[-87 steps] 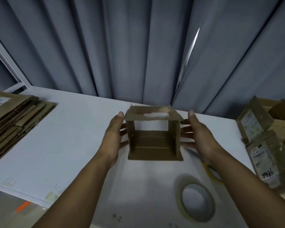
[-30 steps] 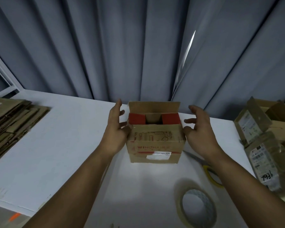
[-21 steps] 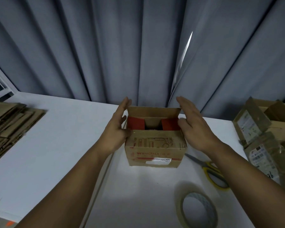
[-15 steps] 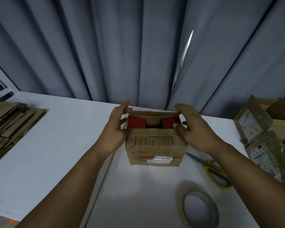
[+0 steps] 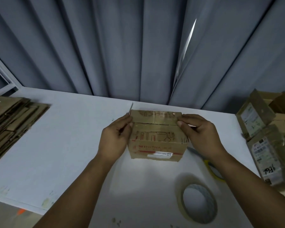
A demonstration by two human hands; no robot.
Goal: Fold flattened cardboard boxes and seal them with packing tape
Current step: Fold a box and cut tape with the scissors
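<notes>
Left hand (image 5: 117, 139): clamped on the left end of the cardboard box (image 5: 156, 140), with the fingers curled against the side wall and the thumb up on top, right at the seam where the two flaps meet.
Right hand (image 5: 202, 135): mirror image on the right end. The thumb tip presses down at the seam, the forefinger runs along the far flap, and the other fingers curl round the corner.
Grip: both hands are closed on the box, and neither holds anything else.
Cardboard box: stands on the white bench (image 5: 64, 145), dead centre, near the curtain (image 5: 122, 46). Both top flaps are folded down flat, their edges meeting in a line across the top.
Box print: red "WINONA" on the near face above a red stripe, with the characters after it too small to read. Line drawings run over both flaps.
Box label: a white sticker low on the near face, its print too fine to make out.
Scissors (image 5: 207, 163): yellow handles, just right of the box, mostly hidden under the right forearm.
Tape roll (image 5: 181, 200): lies flat on the bench, nearer the camera and to the right, apart from the box.
Flattened boxes (image 5: 13, 122): a brown stack at the bench's left edge, well apart.
Right-hand pile (image 5: 266, 148): made-up cartons with white shipping labels, unreadable apart from black handwriting that looks like "7936".
Curtain: grey pleats behind the bench, with a sliver of light in one gap.
</notes>
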